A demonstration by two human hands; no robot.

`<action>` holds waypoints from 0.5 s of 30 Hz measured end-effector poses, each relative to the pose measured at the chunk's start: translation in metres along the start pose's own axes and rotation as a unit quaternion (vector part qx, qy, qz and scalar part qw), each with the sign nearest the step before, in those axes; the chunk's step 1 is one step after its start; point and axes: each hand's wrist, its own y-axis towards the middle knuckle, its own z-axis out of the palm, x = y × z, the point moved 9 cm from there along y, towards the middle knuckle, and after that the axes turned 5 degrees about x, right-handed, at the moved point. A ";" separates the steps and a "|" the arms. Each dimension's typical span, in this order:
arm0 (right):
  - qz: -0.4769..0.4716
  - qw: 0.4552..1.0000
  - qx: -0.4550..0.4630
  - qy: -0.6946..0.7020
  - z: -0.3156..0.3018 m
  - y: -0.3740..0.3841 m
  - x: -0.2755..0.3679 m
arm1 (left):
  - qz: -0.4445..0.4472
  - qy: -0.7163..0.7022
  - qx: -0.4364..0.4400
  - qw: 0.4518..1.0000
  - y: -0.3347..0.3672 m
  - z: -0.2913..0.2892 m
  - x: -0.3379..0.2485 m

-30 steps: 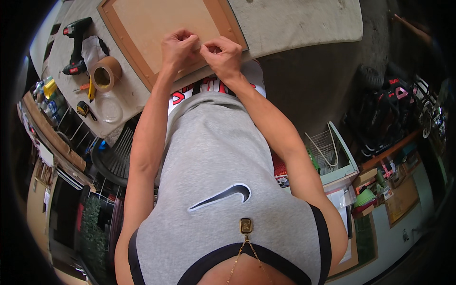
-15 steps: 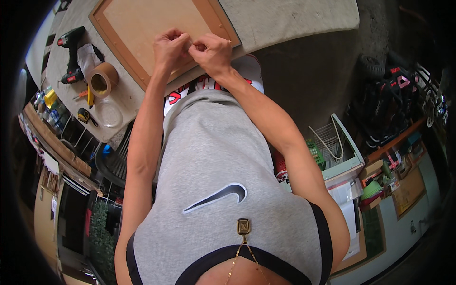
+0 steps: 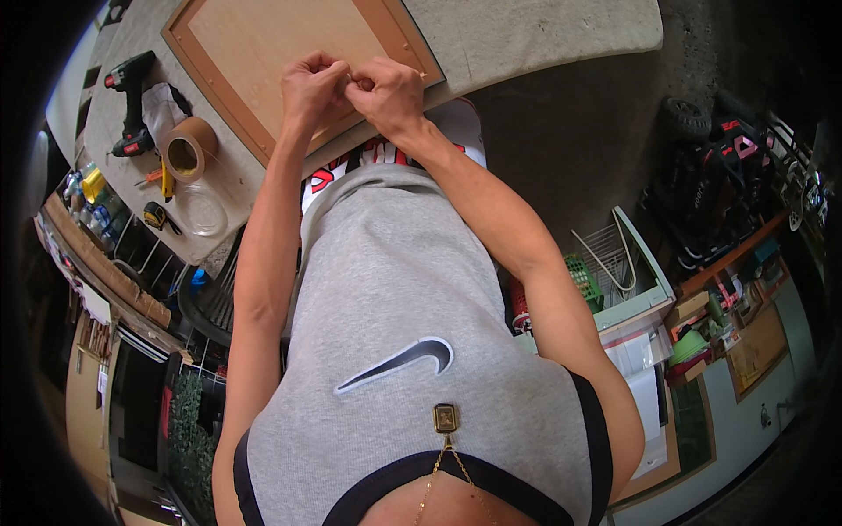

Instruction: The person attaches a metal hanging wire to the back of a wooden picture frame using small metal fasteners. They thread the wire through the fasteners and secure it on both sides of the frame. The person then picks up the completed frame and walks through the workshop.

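Observation:
My left hand (image 3: 309, 90) and my right hand (image 3: 388, 95) meet over the near part of a framed wooden panel (image 3: 281, 37). The fingertips of both are pinched together, almost touching each other. Whatever is between them is too small or too hidden to make out. The panel lies flat, with a brown border (image 3: 230, 107) around a paler middle and small studs along the border. Its near corner reaches the table's front edge, close to my lap.
On the table (image 3: 561, 26), left of the panel, lie a cordless drill (image 3: 133, 105), a roll of brown tape (image 3: 203, 145), a yellow utility knife (image 3: 167, 182), a tape measure (image 3: 155, 215) and a clear round lid (image 3: 202, 213). A wire rack (image 3: 605, 254) stands at the right.
Both hands stay pinched together over the panel, with only a very slight shift of the right hand. Nothing else has visibly moved.

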 end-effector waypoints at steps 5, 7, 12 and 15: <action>0.003 1.000 0.008 -0.001 0.001 0.003 0.000 | -0.005 0.013 -0.001 1.000 0.001 -0.001 0.000; 0.004 1.000 0.006 0.005 0.001 0.003 0.000 | -0.010 0.013 -0.001 1.000 0.001 -0.002 0.000; 0.008 1.000 0.013 0.005 0.002 0.003 -0.001 | -0.010 0.008 0.000 1.000 0.000 -0.001 -0.003; 0.018 1.000 0.012 0.015 0.003 0.003 -0.003 | -0.005 0.003 0.004 1.000 0.000 -0.001 -0.005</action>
